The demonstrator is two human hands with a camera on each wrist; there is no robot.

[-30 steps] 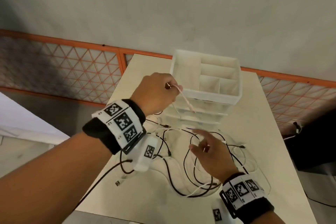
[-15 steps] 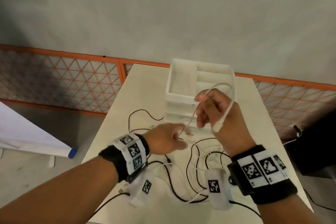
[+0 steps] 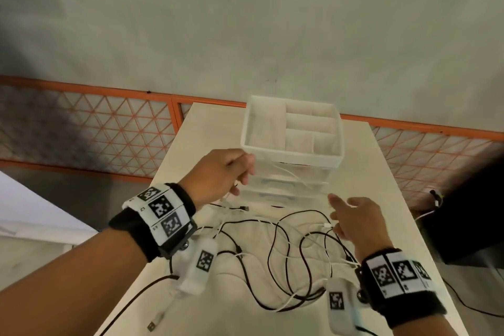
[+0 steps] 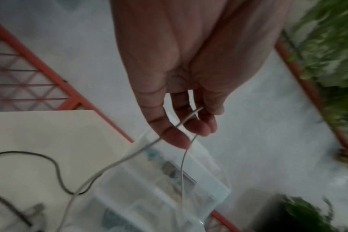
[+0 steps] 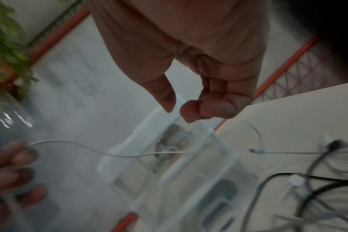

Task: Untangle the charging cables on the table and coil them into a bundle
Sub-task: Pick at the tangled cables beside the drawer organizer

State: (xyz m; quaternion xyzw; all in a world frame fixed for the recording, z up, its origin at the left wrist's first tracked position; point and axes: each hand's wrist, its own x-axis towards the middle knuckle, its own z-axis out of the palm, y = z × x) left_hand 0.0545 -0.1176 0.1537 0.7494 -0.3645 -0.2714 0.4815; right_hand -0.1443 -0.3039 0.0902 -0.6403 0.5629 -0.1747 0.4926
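Several black cables and white ones lie tangled on the cream table. My left hand is raised at the front left corner of the white organizer. Its curled fingers hold a thin white cable that hangs in two strands toward the table. That same white cable stretches across in front of the organizer. My right hand hovers low over the right side of the tangle, beside a white connector. Its thumb and loosely bent fingers hold nothing.
The organizer has clear drawers under an open top tray and stands at the table's far middle. An orange mesh railing runs behind the table. A black object stands off the right edge. A USB plug lies near the front left edge.
My right hand has dropped from in front of the organizer, where it held a white cable loop, down to the tangle with nothing in it. My left hand rose toward the organizer with the white cable.
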